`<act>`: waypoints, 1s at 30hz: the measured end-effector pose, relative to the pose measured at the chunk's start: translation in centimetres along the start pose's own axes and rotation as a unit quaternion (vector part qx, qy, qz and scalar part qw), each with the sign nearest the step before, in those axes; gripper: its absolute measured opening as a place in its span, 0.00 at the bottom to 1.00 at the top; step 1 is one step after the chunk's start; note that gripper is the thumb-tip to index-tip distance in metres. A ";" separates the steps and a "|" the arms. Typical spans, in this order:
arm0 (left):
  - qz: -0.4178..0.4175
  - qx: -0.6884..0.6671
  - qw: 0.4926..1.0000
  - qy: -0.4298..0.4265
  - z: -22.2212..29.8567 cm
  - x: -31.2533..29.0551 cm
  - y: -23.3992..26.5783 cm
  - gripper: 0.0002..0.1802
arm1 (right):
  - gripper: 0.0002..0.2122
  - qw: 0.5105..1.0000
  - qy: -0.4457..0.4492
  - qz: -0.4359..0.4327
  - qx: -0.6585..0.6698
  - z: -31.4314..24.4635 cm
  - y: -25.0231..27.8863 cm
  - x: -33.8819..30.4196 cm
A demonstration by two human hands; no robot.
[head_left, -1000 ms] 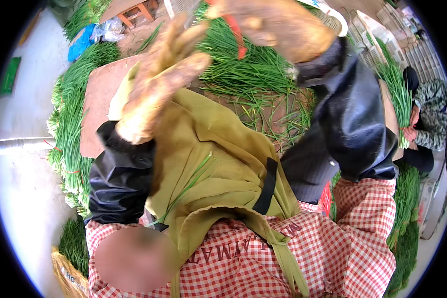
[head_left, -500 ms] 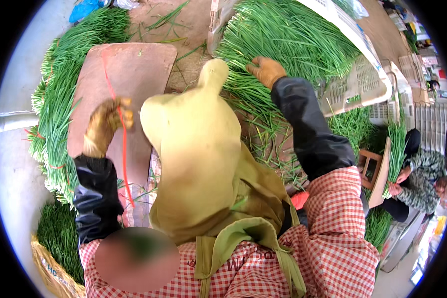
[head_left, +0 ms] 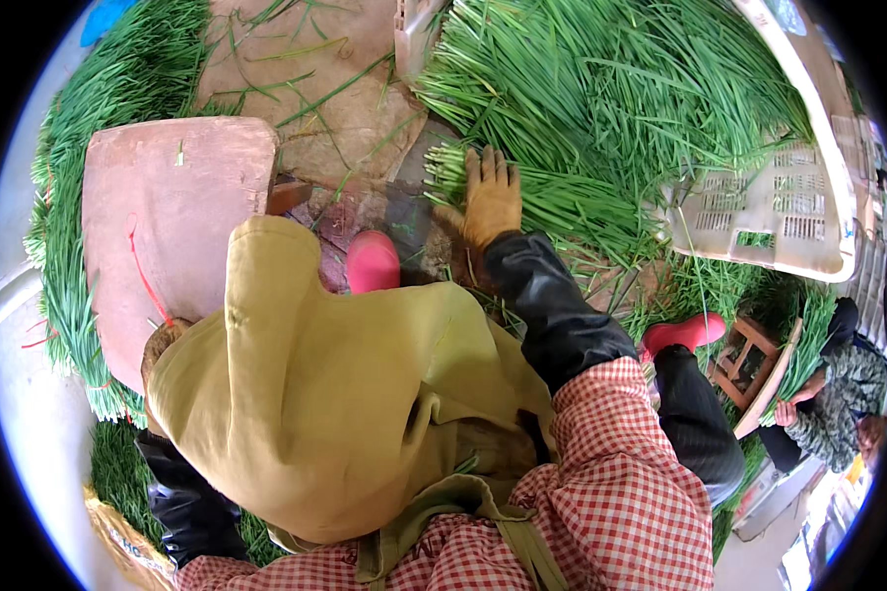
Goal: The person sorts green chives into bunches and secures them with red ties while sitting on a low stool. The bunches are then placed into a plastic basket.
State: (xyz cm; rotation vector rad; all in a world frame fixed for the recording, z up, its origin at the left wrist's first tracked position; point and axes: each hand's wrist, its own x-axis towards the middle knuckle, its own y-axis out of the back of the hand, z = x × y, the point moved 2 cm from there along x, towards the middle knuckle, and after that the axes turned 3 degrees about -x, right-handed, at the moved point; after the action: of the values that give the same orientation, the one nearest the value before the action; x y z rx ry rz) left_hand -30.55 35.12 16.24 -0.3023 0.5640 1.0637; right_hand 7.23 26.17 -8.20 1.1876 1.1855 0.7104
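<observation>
My right hand (head_left: 491,202), in a brown work glove, is open, its fingers stretched out over the pale cut ends of a pile of garlic chives (head_left: 601,108). That pile fills a white plastic crate (head_left: 833,207) and spills over its near side. My left hand (head_left: 163,345), gloved too, is mostly hidden behind the olive apron (head_left: 365,364) at the near edge of a flat brown board (head_left: 182,187). A thin red tie (head_left: 146,261) lies on the board and runs down to that glove. The left fingers do not show.
Tied chive bundles (head_left: 74,227) line the board's left side. Loose stalks lie on the brown ground sheet (head_left: 286,94). Pink boots (head_left: 373,261) show beneath me. At the right, another person (head_left: 833,394) holds chives beside a small wooden stool (head_left: 747,364). A sack (head_left: 118,542) stands lower left.
My view has shifted and the apron has swung left over my left hand. My right hand has turned, its fingers now stretched across the stalk ends. The red tie has dropped onto the board.
</observation>
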 end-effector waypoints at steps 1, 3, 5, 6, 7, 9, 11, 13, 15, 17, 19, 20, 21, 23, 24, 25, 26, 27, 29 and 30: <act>0.004 0.009 1.000 0.002 0.0 0.1 0.1 0.24 | 0.47 0.999 0.005 0.039 0.007 -0.3 -0.1 -0.4; 0.009 0.022 1.000 0.004 -0.1 0.2 0.3 0.25 | 0.51 1.000 0.009 0.010 -0.013 -0.5 -0.3 0.0; 0.015 0.034 0.999 0.005 -0.3 0.2 0.5 0.25 | 0.51 0.999 0.024 0.024 -0.016 -0.4 -0.1 1.9; 0.018 0.038 0.999 0.006 -0.4 0.1 0.5 0.25 | 0.51 0.998 0.038 -0.022 -0.045 -0.3 -0.3 3.1; 0.021 0.042 0.999 0.006 -0.4 0.0 0.5 0.25 | 0.51 0.995 0.056 -0.040 -0.076 -0.3 -0.3 4.2; 0.024 0.050 0.998 0.005 -0.3 -0.1 0.4 0.25 | 0.50 0.990 0.066 -0.048 -0.116 -0.6 -0.7 5.7; 0.027 0.051 0.998 0.004 -0.1 -0.1 0.2 0.25 | 0.45 0.979 0.072 -0.132 -0.135 -1.3 -1.9 6.3; 0.030 0.054 0.998 0.000 0.1 -0.1 0.0 0.26 | 0.38 0.981 0.071 -0.127 -0.127 -2.3 -3.1 6.1; 0.032 0.061 0.998 -0.006 0.4 -0.1 0.0 0.26 | 0.30 0.993 -0.013 -0.080 -0.091 -2.8 -4.0 5.5; 0.035 0.078 0.996 -0.016 0.6 -0.3 0.1 0.26 | 0.23 0.996 -0.003 -0.057 -0.065 -3.2 -4.6 5.0; 0.041 0.106 0.993 -0.041 0.5 -0.7 0.4 0.26 | 0.16 0.996 0.047 -0.057 -0.045 -3.4 -4.5 4.4; 0.051 0.115 0.991 -0.054 0.3 -0.9 0.6 0.26 | 0.12 0.998 0.065 -0.014 0.024 -3.1 -3.8 3.8; 0.066 0.109 0.990 -0.065 0.0 -1.3 0.8 0.26 | 0.11 0.998 0.043 -0.047 0.024 -2.9 -3.1 3.6; 0.085 0.054 0.990 -0.098 -1.1 -1.4 1.4 0.26 | 0.16 0.994 0.036 -0.081 0.064 -2.0 -0.7 2.5; 0.106 -0.017 0.992 -0.073 -2.0 -1.2 1.8 0.26 | 0.21 0.989 0.035 -0.097 0.108 -1.1 0.9 1.7; 0.081 -0.118 0.987 -0.076 -3.0 -1.0 2.3 0.27 | 0.25 0.984 0.023 -0.101 0.144 -0.5 2.7 0.9; 0.120 -0.169 0.978 -0.037 -3.7 -0.7 3.4 0.28 | 0.25 0.985 0.021 -0.104 0.136 0.3 4.6 0.2; 0.113 -0.242 0.963 -0.021 -4.7 -0.3 4.0 0.29 | 0.29 0.979 -0.004 -0.062 0.196 2.0 6.9 -1.1; 0.007 -0.281 0.959 -0.030 -5.0 -0.4 5.3 0.33 | 0.35 0.951 -0.041 0.052 0.301 6.1 11.9 -4.0; 0.011 -0.217 0.975 -0.050 -4.8 -1.9 5.8 0.34 | 0.30 0.915 -0.040 0.153 0.372 8.3 14.4 -5.8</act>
State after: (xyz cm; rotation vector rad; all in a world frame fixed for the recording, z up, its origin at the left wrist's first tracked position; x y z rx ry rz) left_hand -37.80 34.03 13.63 -0.6214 0.2397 1.2116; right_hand 15.61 22.34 6.82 2.0532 1.2516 0.4264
